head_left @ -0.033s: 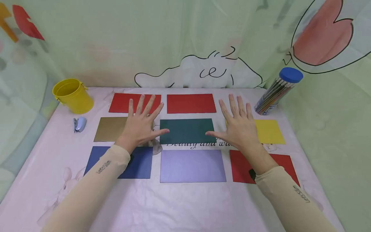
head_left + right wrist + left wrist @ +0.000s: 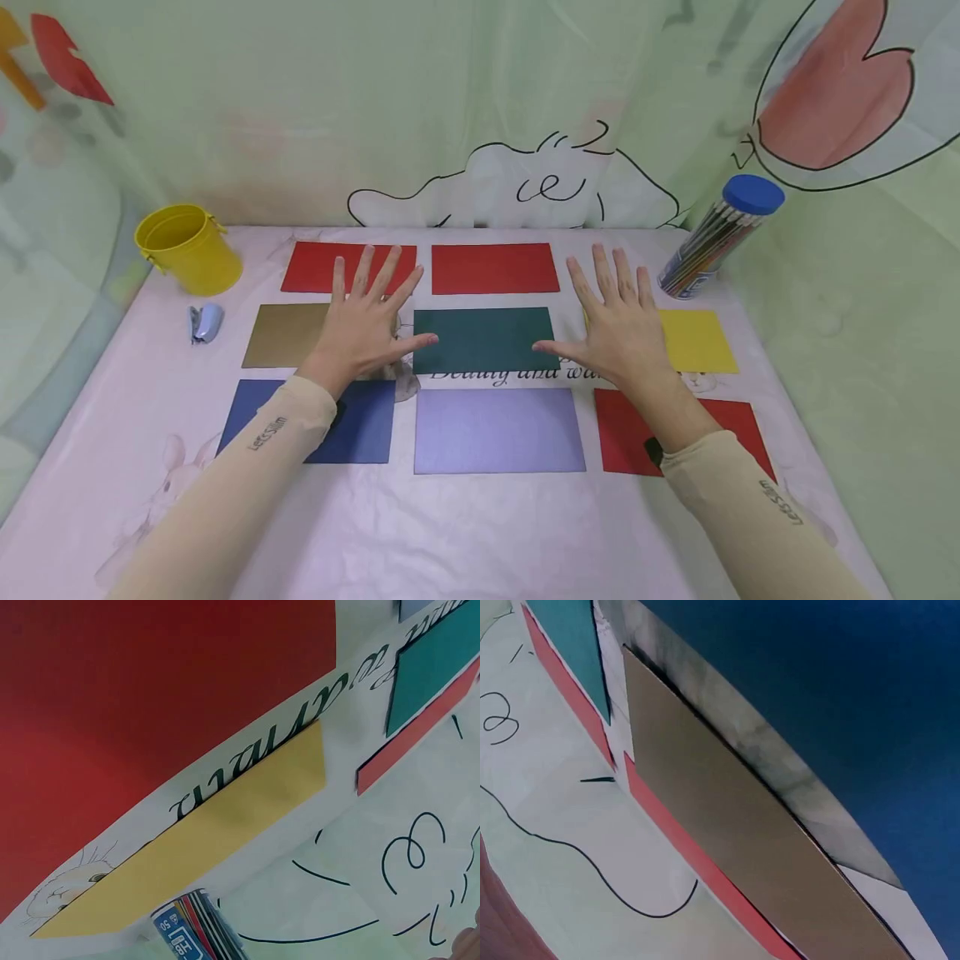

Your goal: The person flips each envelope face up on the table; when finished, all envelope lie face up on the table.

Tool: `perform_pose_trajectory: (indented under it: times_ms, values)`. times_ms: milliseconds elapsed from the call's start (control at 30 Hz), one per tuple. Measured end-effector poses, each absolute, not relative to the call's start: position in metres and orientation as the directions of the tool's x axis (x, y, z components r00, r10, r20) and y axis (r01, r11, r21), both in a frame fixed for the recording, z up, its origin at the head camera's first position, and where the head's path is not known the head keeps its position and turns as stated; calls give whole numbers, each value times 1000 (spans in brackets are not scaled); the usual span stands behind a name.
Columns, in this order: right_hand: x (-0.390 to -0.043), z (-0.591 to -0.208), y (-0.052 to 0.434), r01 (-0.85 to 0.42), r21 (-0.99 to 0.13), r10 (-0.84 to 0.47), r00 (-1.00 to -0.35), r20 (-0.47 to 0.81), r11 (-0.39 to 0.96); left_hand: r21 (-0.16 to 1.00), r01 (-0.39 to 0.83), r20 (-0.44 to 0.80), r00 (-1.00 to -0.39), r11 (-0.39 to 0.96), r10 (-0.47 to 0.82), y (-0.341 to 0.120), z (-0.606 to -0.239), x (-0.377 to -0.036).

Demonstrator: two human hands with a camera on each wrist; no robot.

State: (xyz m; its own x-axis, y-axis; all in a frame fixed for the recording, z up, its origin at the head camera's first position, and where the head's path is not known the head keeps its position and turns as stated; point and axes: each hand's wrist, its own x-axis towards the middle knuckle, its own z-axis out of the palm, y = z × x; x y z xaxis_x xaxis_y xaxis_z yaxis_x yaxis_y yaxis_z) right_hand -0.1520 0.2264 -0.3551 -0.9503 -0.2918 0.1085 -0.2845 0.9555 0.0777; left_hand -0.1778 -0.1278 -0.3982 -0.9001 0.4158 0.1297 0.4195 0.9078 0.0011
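Note:
Both hands lie flat on the table with fingers spread, holding nothing. My left hand (image 2: 367, 321) rests across the gold card (image 2: 281, 335) and reaches the red card (image 2: 318, 267), its thumb touching the dark green card (image 2: 483, 339). My right hand (image 2: 615, 321) rests between the green card and the yellow card (image 2: 701, 340), thumb on the green card's right edge. Nearer me lie a dark blue card (image 2: 360, 421), a lilac card (image 2: 498, 429) and a red card (image 2: 626, 433). The wrist views show only cards: gold card (image 2: 735, 825), yellow card (image 2: 225, 817).
A yellow bucket (image 2: 189, 247) stands at the back left with a small blue stapler (image 2: 205, 322) beside it. A clear tube of pencils (image 2: 716, 237) with a blue lid stands at the back right. A second red card (image 2: 495, 268) lies at the back centre. Printed curtains surround the table.

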Motion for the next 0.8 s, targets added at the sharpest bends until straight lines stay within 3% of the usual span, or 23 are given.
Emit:
perform_pose_trajectory:
  times_ms: [233,400,567,667,800]
  values:
    - [-148,-351,228,-343,-10,-341,-935,98,939,63,468,176,-875,881,452,-130,-396,-175]
    - [-128,-356,226,-379,-216,-392,-919,-24,900,242,550,216,-834,799,509,-136,-402,-151]
    - [-106,-367,228,-372,-466,-473,-874,-116,803,509,574,206,-805,642,556,-134,-409,-130]
    - [-100,-373,229,-371,-529,-503,-855,-125,763,625,553,168,-785,551,597,-133,-410,-122]
    - [-101,-382,226,-354,-567,-517,-842,-152,743,675,542,124,-751,500,648,-135,-412,-117]
